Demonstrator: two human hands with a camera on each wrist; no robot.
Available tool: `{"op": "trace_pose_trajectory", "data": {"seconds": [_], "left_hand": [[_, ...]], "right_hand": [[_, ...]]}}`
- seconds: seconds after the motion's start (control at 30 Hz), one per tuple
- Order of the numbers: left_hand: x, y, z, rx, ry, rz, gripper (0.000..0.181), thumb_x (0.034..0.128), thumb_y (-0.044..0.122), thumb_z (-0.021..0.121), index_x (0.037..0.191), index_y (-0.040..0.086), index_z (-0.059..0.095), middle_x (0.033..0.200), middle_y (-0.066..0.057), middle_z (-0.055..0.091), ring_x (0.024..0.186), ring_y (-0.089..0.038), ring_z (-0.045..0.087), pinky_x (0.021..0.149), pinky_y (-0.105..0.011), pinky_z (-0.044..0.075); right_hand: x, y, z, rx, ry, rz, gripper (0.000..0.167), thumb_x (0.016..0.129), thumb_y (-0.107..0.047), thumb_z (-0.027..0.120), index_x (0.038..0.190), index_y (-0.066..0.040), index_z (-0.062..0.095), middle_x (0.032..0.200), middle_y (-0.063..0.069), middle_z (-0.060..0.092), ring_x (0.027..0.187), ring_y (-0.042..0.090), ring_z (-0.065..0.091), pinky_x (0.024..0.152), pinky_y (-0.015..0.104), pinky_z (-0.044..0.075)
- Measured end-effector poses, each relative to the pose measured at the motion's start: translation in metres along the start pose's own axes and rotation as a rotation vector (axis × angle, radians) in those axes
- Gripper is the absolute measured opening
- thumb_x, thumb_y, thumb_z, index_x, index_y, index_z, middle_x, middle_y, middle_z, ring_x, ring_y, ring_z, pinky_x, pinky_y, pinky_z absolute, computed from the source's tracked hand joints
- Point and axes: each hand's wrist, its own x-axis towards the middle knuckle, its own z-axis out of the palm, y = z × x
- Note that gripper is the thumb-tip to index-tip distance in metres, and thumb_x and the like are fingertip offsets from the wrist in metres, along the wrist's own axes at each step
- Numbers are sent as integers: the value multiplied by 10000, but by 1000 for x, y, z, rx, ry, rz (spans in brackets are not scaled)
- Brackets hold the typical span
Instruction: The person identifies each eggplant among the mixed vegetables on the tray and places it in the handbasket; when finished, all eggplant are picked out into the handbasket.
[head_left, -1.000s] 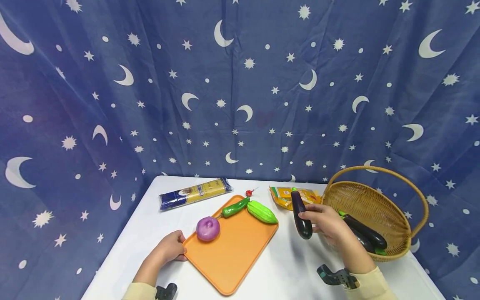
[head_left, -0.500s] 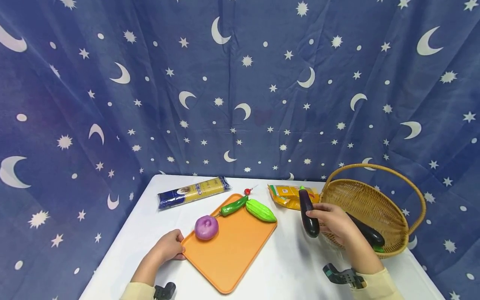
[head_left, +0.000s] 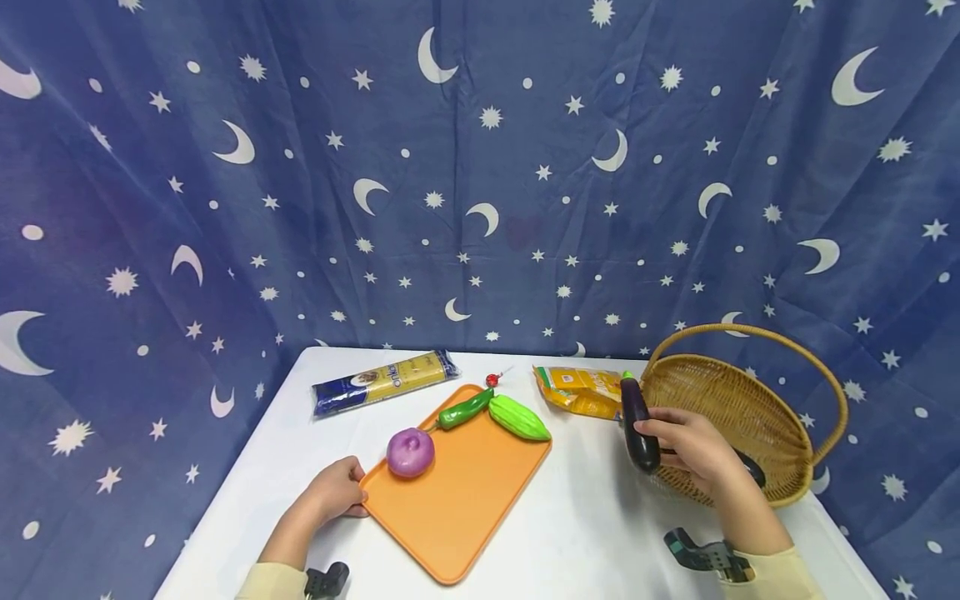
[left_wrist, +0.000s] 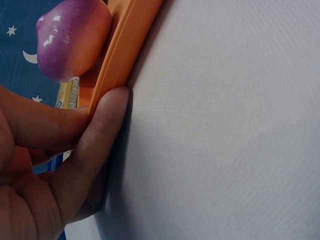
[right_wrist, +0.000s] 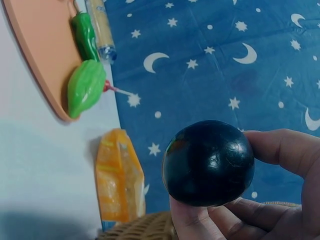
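Note:
In the head view my right hand grips a dark purple eggplant in front of the wicker basket. The right wrist view shows its rounded end between thumb and fingers. My left hand pinches the left corner of an orange tray; the left wrist view shows thumb and finger on the tray's rim. On the tray sit a purple onion, a green pepper and a bright green ridged vegetable. Another dark eggplant lies in the basket, mostly hidden by my right hand.
A blue and yellow pasta packet lies at the back left of the white table. Behind the tray is a small red lollipop. An orange bag rests beside the basket, whose handle arches high. A starry blue curtain hangs behind.
My right hand has carried the eggplant to the right, closer to the basket, covering more of the eggplant inside it. The left hand still holds the tray corner.

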Motion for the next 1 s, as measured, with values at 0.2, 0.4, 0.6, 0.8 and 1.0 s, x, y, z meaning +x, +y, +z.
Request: {"op": "trace_pose_trajectory", "data": {"seconds": [0.2, 0.4, 0.6, 0.8, 1.0], "left_hand": [[2, -1, 1, 12, -8, -3, 172, 811, -104, 625, 923, -8, 536, 821, -119, 556, 625, -187, 612, 578, -294, 596], [4, -4, 1, 9, -9, -3, 171, 820, -102, 628, 924, -9, 531, 811, -119, 543, 622, -188, 608, 577, -298, 595], [3, -2, -1, 11, -18, -17, 168, 832, -97, 625, 946, -17, 531, 831, -128, 543, 630, -190, 608, 586, -301, 595], [4, -3, -2, 2, -32, -25, 177, 840, -100, 628, 958, -24, 520, 837, -132, 538, 632, -190, 611, 596, -306, 598], [3, -1, -1, -4, -39, -18, 179, 834, -107, 625, 956, -30, 520, 832, -129, 540, 634, -191, 610, 594, -306, 599]], "right_hand": [[-3, 8, -14, -18, 21, 1, 781, 947, -359, 677, 1481, 99, 339, 1409, 345, 439, 1116, 356, 606, 914, 443, 573], [-3, 13, -30, -21, 38, 11, 816, 953, -395, 664, 1495, 102, 310, 1385, 325, 460, 1071, 292, 622, 917, 422, 574], [-4, 20, -45, -18, 53, 11, 829, 970, -411, 638, 1504, 113, 280, 1440, 345, 404, 1163, 339, 591, 925, 421, 571], [-4, 28, -57, 2, 73, 18, 830, 973, -405, 638, 1504, 120, 276, 1435, 349, 404, 1034, 204, 640, 857, 362, 599], [-6, 38, -71, -28, 99, 43, 845, 979, -434, 617, 1503, 127, 264, 1437, 334, 404, 1091, 256, 614, 884, 386, 590]]}}
